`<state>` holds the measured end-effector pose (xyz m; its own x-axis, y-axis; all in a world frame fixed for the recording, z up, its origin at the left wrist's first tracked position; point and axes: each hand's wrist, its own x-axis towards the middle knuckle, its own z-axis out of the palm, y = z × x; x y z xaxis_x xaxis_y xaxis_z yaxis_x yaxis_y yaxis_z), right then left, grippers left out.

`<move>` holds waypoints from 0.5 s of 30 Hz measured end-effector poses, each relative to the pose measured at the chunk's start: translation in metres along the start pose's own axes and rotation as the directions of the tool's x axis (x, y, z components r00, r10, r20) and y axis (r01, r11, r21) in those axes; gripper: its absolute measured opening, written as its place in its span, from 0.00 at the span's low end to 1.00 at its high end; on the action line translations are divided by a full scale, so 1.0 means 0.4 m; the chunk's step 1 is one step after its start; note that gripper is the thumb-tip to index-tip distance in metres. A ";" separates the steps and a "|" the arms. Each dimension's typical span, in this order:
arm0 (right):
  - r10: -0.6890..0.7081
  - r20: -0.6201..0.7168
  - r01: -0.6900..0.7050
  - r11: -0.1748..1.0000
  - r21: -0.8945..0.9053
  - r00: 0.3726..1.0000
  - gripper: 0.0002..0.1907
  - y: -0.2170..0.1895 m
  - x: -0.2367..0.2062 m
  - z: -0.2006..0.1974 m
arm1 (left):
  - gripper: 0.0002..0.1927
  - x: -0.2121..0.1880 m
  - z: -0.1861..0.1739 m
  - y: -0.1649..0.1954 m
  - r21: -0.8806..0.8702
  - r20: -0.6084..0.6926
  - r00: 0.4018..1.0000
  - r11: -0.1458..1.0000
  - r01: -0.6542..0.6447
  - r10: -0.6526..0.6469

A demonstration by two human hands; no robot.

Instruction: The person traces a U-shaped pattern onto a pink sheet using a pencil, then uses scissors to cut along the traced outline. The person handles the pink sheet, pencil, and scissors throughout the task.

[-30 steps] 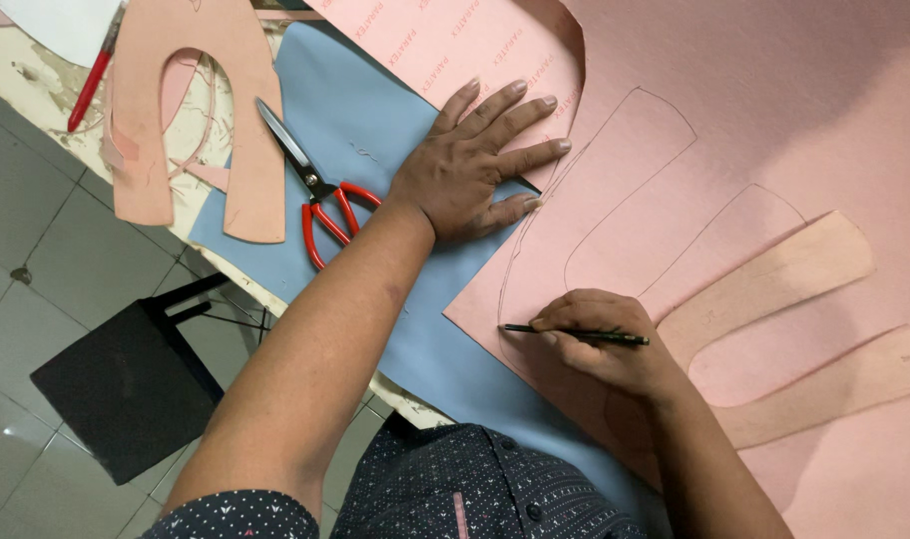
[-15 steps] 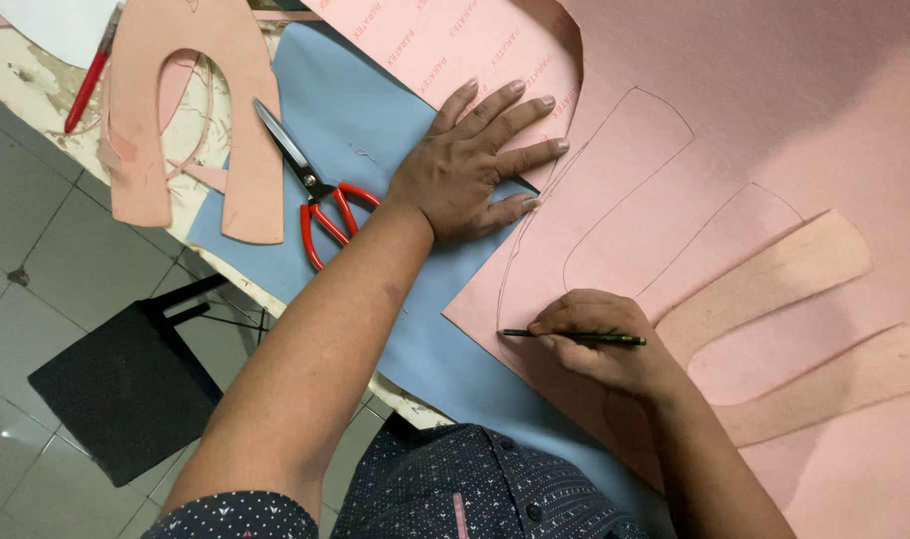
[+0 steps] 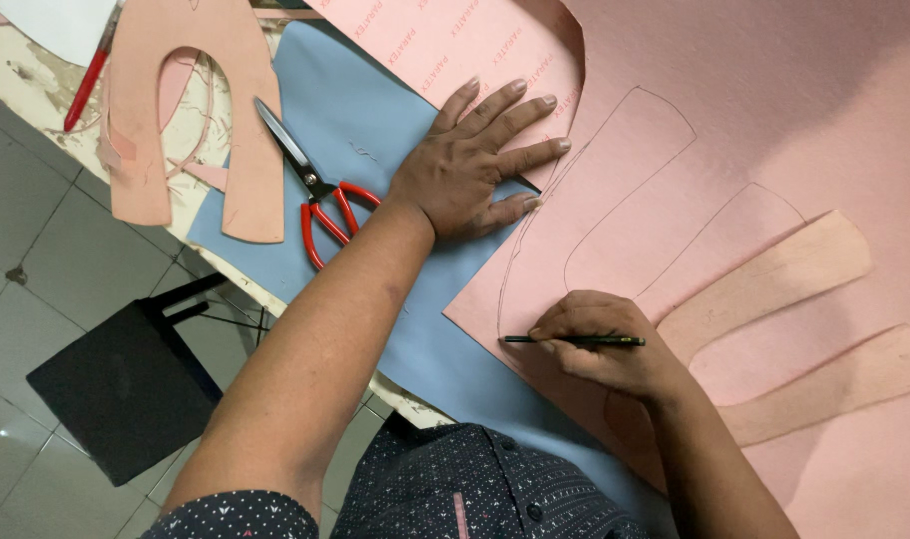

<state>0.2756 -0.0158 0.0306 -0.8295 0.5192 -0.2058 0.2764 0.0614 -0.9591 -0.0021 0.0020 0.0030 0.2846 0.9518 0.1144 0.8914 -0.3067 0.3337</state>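
My right hand grips a dark pencil whose tip touches a large pink sheet near its lower left edge, at the end of a drawn curved outline. A tan U-shaped template lies on the sheet under and beside that hand. My left hand lies flat with fingers spread, pressing down the pink sheet's edge where it overlaps a blue sheet.
Red-handled scissors lie on the blue sheet left of my left hand. Another pink U-shaped cutout and a red pen sit at the table's far left. A black stool stands on the tiled floor below the table edge.
The pencil tip has crept slightly along the outline near the sheet's edge. My left hand has stayed flat in place.
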 end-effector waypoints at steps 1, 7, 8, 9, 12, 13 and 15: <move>-0.013 0.008 0.013 1.000 0.001 1.000 0.08 0.000 0.000 0.000 | 0.32 -0.001 0.000 0.000 0.003 -0.002 1.000 1.000 -0.003 0.003; -0.034 0.021 0.034 0.999 -0.010 0.999 0.08 0.004 -0.001 -0.003 | 0.32 0.000 0.000 0.000 0.016 -0.007 1.000 1.000 -0.010 0.010; -0.025 0.019 0.026 1.000 -0.015 0.999 0.09 0.006 -0.001 -0.003 | 0.32 0.000 0.001 -0.001 0.018 0.002 1.000 1.000 -0.007 0.007; -0.016 0.016 0.017 1.000 -0.021 1.000 0.10 0.007 -0.001 -0.003 | 0.32 0.001 0.001 -0.001 0.019 0.011 1.000 1.000 -0.004 0.004; -0.070 0.002 0.070 0.996 -0.047 0.998 0.09 0.012 0.000 -0.001 | 0.33 0.000 0.004 0.000 0.032 -0.001 1.000 0.999 -0.006 0.006; -0.078 -0.003 0.078 0.996 -0.037 0.997 0.09 0.013 -0.001 -0.001 | 0.32 -0.002 0.004 0.000 0.034 -0.004 1.000 0.999 -0.007 0.007; -0.097 -0.012 0.096 0.995 -0.018 0.995 0.09 0.016 -0.003 -0.001 | 0.32 -0.003 0.004 -0.001 0.040 -0.010 1.000 0.999 -0.009 0.009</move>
<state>0.2787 -0.0158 0.0249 -0.8467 0.5207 -0.1099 0.2037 0.1262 -0.9709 -0.0024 0.0009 0.0011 0.2891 0.9488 0.1273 0.9023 -0.3145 0.2948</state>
